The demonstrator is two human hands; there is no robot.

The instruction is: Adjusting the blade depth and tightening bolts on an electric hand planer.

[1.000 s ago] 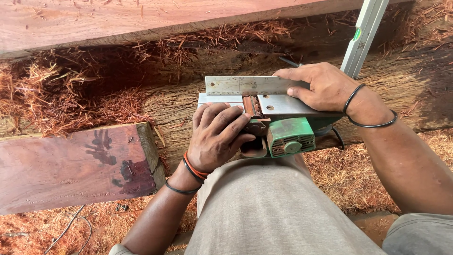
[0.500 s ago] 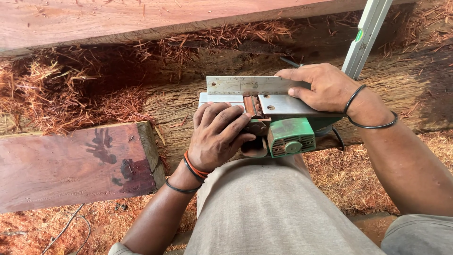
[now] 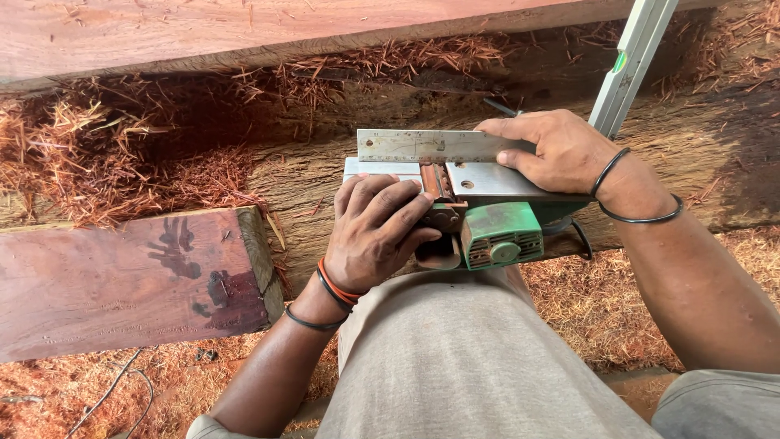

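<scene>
A green electric planer (image 3: 497, 232) lies upside down on my lap, its metal sole plate (image 3: 496, 180) facing up. My left hand (image 3: 375, 230) wraps over the front end of the planer near the cutter drum. A steel ruler (image 3: 426, 145) stands on edge along the far side of the sole plate. My right hand (image 3: 552, 148) presses down on the ruler and the plate, fingers pointing left. Black bands circle my right wrist; red and black bands circle my left.
A rough log (image 3: 699, 154) runs across behind the planer. A reddish plank (image 3: 122, 280) lies at the left, another plank (image 3: 244, 32) along the top. Red wood shavings (image 3: 106, 162) cover the ground. A spirit level (image 3: 634, 57) leans at the upper right. A cord (image 3: 106, 394) trails bottom left.
</scene>
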